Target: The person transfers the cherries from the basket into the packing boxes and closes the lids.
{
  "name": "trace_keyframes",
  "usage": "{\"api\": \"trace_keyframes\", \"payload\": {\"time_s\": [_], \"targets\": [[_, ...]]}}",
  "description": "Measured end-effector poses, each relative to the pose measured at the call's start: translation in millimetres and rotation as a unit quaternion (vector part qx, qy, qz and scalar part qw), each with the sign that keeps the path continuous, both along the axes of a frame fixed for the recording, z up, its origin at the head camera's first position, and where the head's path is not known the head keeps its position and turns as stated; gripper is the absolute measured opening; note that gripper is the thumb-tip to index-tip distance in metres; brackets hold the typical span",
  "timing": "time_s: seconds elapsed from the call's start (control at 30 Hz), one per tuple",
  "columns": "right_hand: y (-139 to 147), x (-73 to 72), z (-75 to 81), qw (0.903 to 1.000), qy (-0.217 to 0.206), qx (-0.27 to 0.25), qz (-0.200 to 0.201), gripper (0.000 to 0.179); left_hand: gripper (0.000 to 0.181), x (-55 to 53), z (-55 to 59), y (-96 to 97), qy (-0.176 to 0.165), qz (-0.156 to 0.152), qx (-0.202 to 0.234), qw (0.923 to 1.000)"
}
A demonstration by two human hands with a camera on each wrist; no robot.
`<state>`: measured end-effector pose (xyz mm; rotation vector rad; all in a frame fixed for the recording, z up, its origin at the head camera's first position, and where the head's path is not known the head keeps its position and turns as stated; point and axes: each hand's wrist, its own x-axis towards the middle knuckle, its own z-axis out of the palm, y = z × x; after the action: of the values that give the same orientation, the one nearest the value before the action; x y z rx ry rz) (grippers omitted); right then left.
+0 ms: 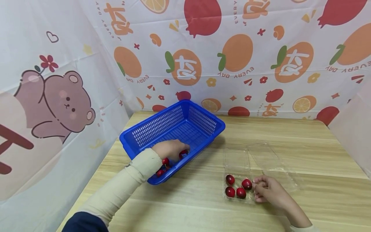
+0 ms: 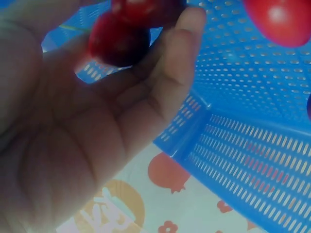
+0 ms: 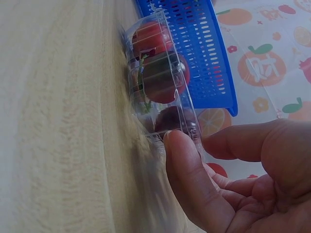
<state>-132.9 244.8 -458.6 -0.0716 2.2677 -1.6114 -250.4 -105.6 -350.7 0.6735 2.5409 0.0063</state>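
Note:
My left hand (image 1: 169, 149) reaches down into the blue plastic basket (image 1: 221, 126), its fingers curled. In the left wrist view, those fingers hold two dark red cherries (image 2: 116, 43), one overlapping the other. Several more cherries (image 1: 160, 173) lie in the basket's near corner, partly hidden by the wrist. On the table stands a clear plastic box (image 1: 236, 161) with several cherries (image 1: 241, 193) in its near part. My right hand (image 1: 269, 191) pinches the right edge of this box between thumb (image 3: 182, 165) and fingers.
A clear lid (image 1: 268, 156) lies folded back on the right of the box. The wooden table (image 1: 185, 209) meets a fruit-print cloth (image 1: 211, 93) at the back, and a cloth with a bear (image 1: 69, 106) hangs on the left.

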Motion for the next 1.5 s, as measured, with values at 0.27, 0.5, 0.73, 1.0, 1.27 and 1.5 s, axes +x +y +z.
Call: {"api": "trace_keyframes", "payload": {"time_s": [0.27, 0.5, 0.73, 1.0, 1.27, 1.5], "targets": [[0.1, 0.0, -0.1, 1.0000, 0.000, 0.004, -0.004, 0.030, 0.047, 5.6, 9.2, -0.7, 0.041, 0.024, 0.031, 0.9984], [1.1, -0.3, 0.0, 1.0000, 0.002, 0.003, -0.003, 0.031, 0.044, 10.8, 16.7, -1.6, 0.072, 0.025, 0.055, 0.9956], [0.4, 0.0, 0.9, 1.0000, 0.000, 0.000, -0.005, 0.031, 0.044, 15.1, 17.7, -3.3, 0.102, 0.020, 0.074, 0.9919], [-0.6, 0.2, 2.0, 1.0000, 0.002, 0.000, -0.007, 0.031, 0.044, 22.5, 21.6, -2.5, 0.152, 0.010, 0.107, 0.9825], [-0.8, 0.4, 2.2, 1.0000, 0.002, -0.001, -0.009, 0.032, 0.043, 41.0, 29.9, 2.4, 0.219, -0.004, 0.075, 0.9729], [-1.4, 0.1, 2.0, 0.9999, 0.000, -0.003, -0.011, 0.032, 0.039, 65.7, 35.4, 13.3, 0.282, -0.030, 0.056, 0.9572]]}}
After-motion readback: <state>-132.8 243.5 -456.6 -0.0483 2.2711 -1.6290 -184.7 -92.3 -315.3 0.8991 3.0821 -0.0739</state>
